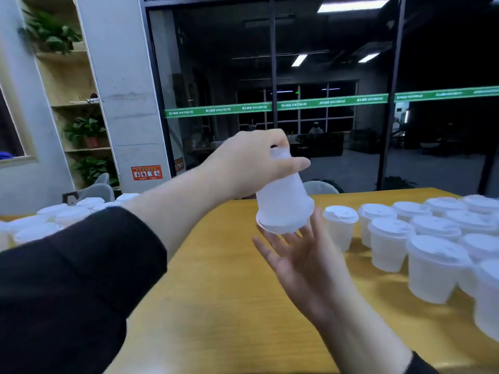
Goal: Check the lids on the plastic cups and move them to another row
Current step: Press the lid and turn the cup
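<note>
A translucent white plastic cup (283,201) hangs upside down above the yellow table (229,292), lid facing down. My left hand (251,163) grips it by its narrow base from above. Palm up just under the lid is my right hand (299,255), fingers spread and straight, fingertips at the lid's rim. Several lidded white cups (432,249) stand in rows on the table's right side. More lidded cups (54,217) stand at the left, partly behind my left sleeve.
Grey chairs (100,190) stand beyond the table's far edge. A glass wall with a green stripe (270,106) runs behind. Shelves with potted plants (83,130) stand at the back left beside a concrete pillar.
</note>
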Available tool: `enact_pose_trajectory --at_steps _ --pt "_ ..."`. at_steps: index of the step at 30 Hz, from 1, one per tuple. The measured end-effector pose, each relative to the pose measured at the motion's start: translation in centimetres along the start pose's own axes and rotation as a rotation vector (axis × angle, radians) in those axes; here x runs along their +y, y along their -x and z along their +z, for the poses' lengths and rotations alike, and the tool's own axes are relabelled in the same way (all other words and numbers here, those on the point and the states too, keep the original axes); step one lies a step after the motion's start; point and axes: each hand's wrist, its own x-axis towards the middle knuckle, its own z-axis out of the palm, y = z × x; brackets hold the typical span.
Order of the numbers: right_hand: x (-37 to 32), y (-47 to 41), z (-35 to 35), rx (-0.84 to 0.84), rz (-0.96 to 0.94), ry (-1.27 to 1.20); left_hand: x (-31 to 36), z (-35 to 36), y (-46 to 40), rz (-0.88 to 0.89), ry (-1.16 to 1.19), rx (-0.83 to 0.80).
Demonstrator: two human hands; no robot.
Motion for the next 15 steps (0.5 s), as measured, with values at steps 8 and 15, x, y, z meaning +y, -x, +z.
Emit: enact_pose_trajectory --at_steps 8,15 --pt "0.0 6.5 -1.7 -0.035 0.099 -0.286 7.0 -0.1 1.7 0.139 -0.288 -0.236" --pt "-3.2 8.2 -3.4 0.032 0.055 -0.225 8.6 1.3 3.0 0.092 -0.081 -0.132"
